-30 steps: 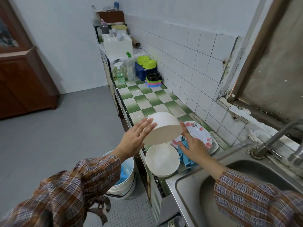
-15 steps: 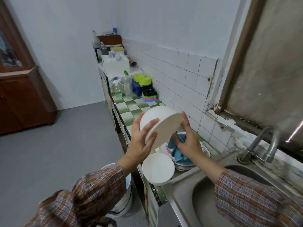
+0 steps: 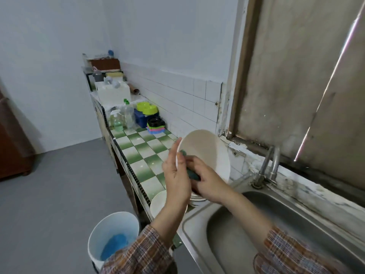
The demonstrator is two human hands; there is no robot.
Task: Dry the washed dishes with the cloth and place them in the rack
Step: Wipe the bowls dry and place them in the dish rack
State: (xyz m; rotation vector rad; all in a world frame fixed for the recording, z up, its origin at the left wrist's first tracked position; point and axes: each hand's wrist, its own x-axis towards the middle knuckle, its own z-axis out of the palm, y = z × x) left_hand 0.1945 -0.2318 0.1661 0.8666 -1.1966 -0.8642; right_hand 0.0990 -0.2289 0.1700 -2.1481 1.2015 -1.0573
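Note:
A white bowl (image 3: 207,153) is held up on its side above the counter, its inside facing me. My left hand (image 3: 175,178) supports its left rim with straight fingers. My right hand (image 3: 207,180) grips a blue-green cloth (image 3: 192,174) and presses it into the bowl's lower inside. A second white bowl (image 3: 158,202) sits on the counter below my hands, beside a stack of plates (image 3: 195,200) that my hands mostly hide. No rack is recognisable.
A steel sink (image 3: 246,224) with a tap (image 3: 270,163) lies at the right. The green checked counter (image 3: 146,155) runs back to bottles (image 3: 124,117) and coloured plastic tubs (image 3: 148,111). A white bucket (image 3: 112,238) stands on the floor below.
The bowl has been raised and turned so its inside faces me. My right hand picked the cloth off the plates and brought it into the bowl. The camera tilted up.

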